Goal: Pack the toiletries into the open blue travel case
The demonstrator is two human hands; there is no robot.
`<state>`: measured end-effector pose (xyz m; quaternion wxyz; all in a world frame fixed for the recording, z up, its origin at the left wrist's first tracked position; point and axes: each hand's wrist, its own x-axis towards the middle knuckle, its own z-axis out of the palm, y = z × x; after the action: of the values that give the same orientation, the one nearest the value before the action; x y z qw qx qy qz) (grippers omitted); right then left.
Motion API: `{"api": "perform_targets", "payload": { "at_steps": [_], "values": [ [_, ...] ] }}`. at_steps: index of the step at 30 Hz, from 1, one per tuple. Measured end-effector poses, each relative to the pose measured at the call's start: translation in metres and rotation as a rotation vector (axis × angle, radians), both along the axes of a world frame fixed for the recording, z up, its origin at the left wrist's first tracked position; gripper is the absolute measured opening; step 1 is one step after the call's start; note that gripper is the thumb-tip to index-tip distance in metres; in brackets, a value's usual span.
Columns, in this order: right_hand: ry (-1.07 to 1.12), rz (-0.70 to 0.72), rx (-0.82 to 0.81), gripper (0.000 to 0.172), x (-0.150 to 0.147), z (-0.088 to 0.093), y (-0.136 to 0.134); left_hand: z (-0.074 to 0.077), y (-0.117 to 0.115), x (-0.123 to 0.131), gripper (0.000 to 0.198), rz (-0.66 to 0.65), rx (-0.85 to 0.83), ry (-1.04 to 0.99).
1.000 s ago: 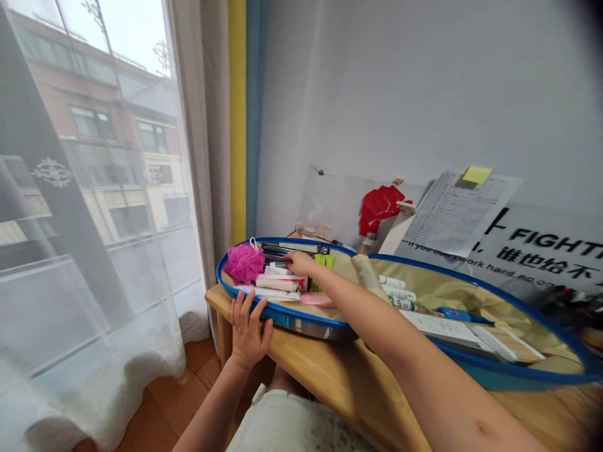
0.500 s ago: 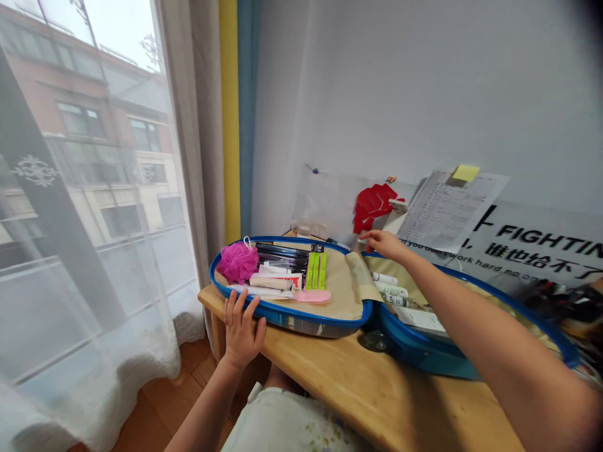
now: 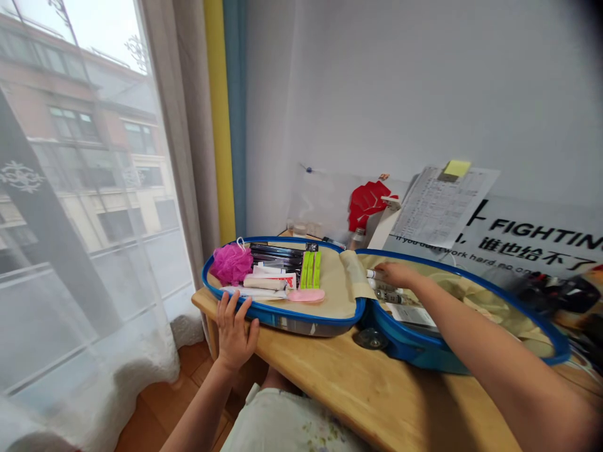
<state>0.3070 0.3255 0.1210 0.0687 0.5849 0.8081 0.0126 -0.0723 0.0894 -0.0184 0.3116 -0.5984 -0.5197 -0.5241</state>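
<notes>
An open blue suitcase (image 3: 301, 323) lies on the wooden desk, both halves spread. My left hand (image 3: 234, 329) rests on the front rim of the left half, fingers spread and holding nothing. Near it inside lie a purple bath puff (image 3: 232, 263), white tubes (image 3: 264, 284), a pink oval item (image 3: 306, 295), bright green strips (image 3: 310, 270) and dark slim packages (image 3: 277, 254). My right hand (image 3: 394, 275) reaches into the right half, its fingers closed at a white tube (image 3: 372, 274). Small bottles (image 3: 389, 295) and a white flat packet (image 3: 412, 315) lie just below that hand.
Behind the suitcase are a small bottle (image 3: 357, 237), red paper pieces (image 3: 366, 204) and clipped sheets (image 3: 438, 204). Dark clutter (image 3: 556, 292) sits at the right. A sheer curtain (image 3: 94, 251) covers the window at the left.
My right hand has moved from behind the suitcase's back rim down into the right half, onto the white tube. My left hand stays on the front rim. The view has shifted slightly.
</notes>
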Motion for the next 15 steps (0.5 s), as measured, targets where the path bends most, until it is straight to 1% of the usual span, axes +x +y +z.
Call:
{"api": "perform_targets", "payload": {
  "at_steps": [4,9,12,15],
  "values": [
    [-0.044,0.01,-0.032,0.029,-0.003,-0.007,0.001,-0.001,0.0,0.0,0.055,-0.002,-0.002,-0.002],
    [-0.038,-0.009,0.002,0.028,-0.005,-0.007,0.001,-0.002,0.0,0.0,0.053,0.008,-0.014,-0.015],
    [0.002,-0.036,0.056,0.029,-0.005,-0.001,-0.001,-0.001,0.0,0.0,0.053,0.005,-0.009,-0.015],
    [0.067,-0.071,0.16,0.031,-0.006,0.012,-0.005,-0.001,0.0,0.0,0.054,0.011,-0.003,-0.014]
  ]
}}
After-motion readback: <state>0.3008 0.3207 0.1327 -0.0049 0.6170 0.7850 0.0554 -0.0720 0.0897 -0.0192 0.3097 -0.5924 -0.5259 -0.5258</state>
